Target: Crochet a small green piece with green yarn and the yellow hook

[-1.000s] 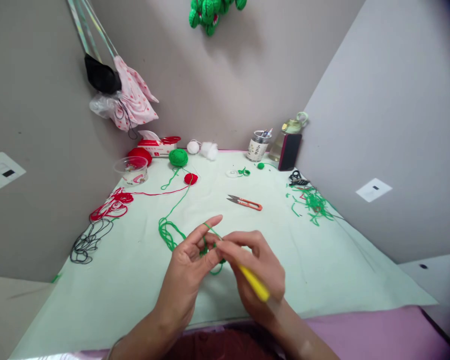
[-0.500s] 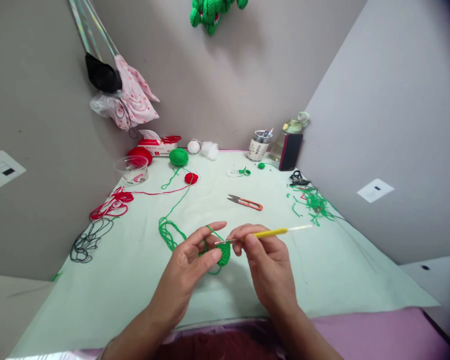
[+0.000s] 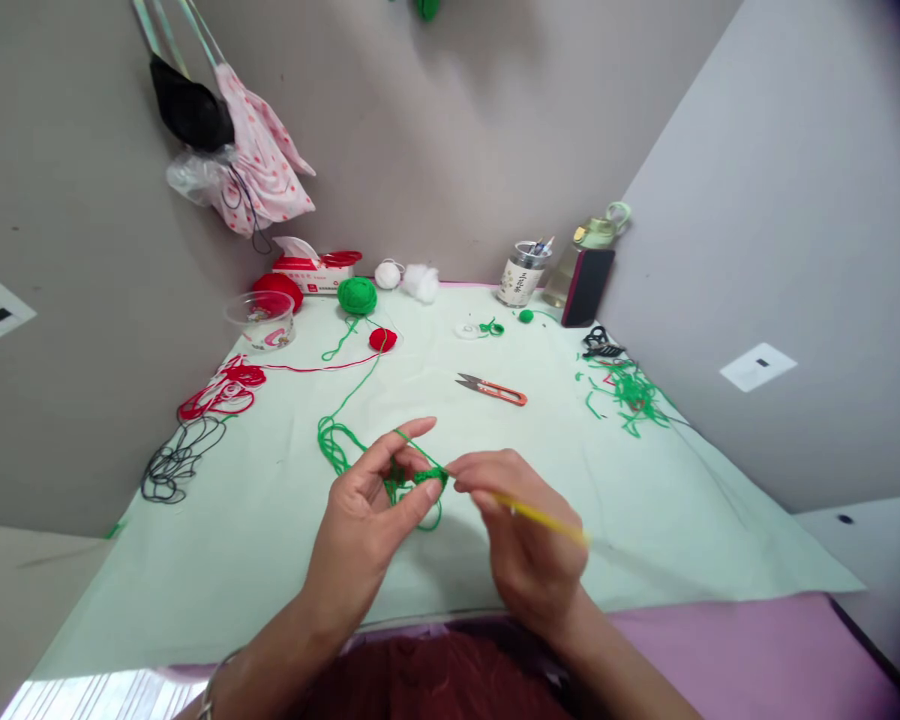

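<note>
Between thumb and fingers, my left hand (image 3: pixel 375 500) pinches a small green crochet piece (image 3: pixel 430 477). Green yarn (image 3: pixel 420 448) runs taut from its raised index finger down to the piece. My right hand (image 3: pixel 529 535) grips a yellow-handled crochet hook (image 3: pixel 544 515), whose handle is blurred and slants down to the right. The hook's tip is at the right edge of the piece, mostly hidden by my fingers. Loose loops of green yarn (image 3: pixel 333 440) lie left of my left hand and lead back toward a green yarn ball (image 3: pixel 357 296).
Orange-handled thread snips (image 3: pixel 493 389) lie ahead of my hands. A red yarn ball (image 3: pixel 382 340), a clear plastic tub (image 3: pixel 261 325) and a tissue box (image 3: pixel 315 272) stand farther back. At right are green yarn scraps (image 3: pixel 634 395), a phone (image 3: pixel 589 288) and a pen can (image 3: pixel 523 275).
The hook's handle has swung from pointing right to slanting downward. The crochet piece has turned and shows less of its face. The camera view has tilted slightly down.
</note>
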`<action>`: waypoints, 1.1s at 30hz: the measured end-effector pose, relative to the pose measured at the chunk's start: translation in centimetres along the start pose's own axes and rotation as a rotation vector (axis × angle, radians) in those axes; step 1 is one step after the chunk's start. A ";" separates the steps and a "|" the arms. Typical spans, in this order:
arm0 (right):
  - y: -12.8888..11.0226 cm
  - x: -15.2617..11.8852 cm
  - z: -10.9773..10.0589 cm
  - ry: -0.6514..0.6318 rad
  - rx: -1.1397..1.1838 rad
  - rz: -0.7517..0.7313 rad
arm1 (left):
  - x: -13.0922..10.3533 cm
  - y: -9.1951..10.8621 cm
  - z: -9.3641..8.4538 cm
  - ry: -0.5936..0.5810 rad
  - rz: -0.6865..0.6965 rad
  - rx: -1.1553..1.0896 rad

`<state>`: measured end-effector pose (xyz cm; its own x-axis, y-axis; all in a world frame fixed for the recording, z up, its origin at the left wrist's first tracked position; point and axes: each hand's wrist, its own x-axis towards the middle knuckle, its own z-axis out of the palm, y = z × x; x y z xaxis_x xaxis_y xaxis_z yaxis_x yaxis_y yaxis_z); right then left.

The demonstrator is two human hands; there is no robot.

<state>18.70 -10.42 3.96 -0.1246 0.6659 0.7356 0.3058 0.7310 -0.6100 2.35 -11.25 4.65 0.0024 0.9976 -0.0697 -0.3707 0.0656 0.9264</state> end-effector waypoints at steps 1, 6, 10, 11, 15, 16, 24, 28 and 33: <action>0.0 -0.1 0.1 -0.010 -0.102 -0.090 | 0.0 -0.1 0.1 -0.009 -0.034 -0.043; 0.2 0.0 0.0 0.087 0.022 -0.008 | 0.4 0.5 0.3 -0.094 -0.290 -0.277; 0.5 0.7 -0.2 0.102 0.424 0.253 | 0.4 0.8 0.2 -0.112 -0.245 -0.223; 0.5 0.8 -0.2 0.090 0.443 0.270 | 0.3 0.7 0.2 -0.118 -0.222 -0.192; 0.2 0.5 0.3 0.064 0.315 0.209 | 0.1 0.2 0.7 -0.053 -0.121 -0.113; 0.1 0.3 0.3 0.061 0.228 0.151 | 0.1 0.1 0.8 -0.032 -0.113 -0.125; 0.6 0.1 -0.3 0.117 0.196 0.133 | 0.8 0.2 0.7 -0.098 -0.316 -0.354; 0.5 0.7 0.0 0.097 0.474 0.315 | 0.5 0.1 0.4 -0.082 -0.191 -0.194; 0.5 0.4 0.5 0.093 0.485 0.394 | 0.0 -0.1 0.0 -0.114 -0.110 -0.017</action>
<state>18.29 -9.74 3.78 -0.0004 0.8989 0.4381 -0.1535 0.4329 -0.8883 2.37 -11.27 4.54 0.1491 0.9807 -0.1266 -0.3778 0.1748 0.9092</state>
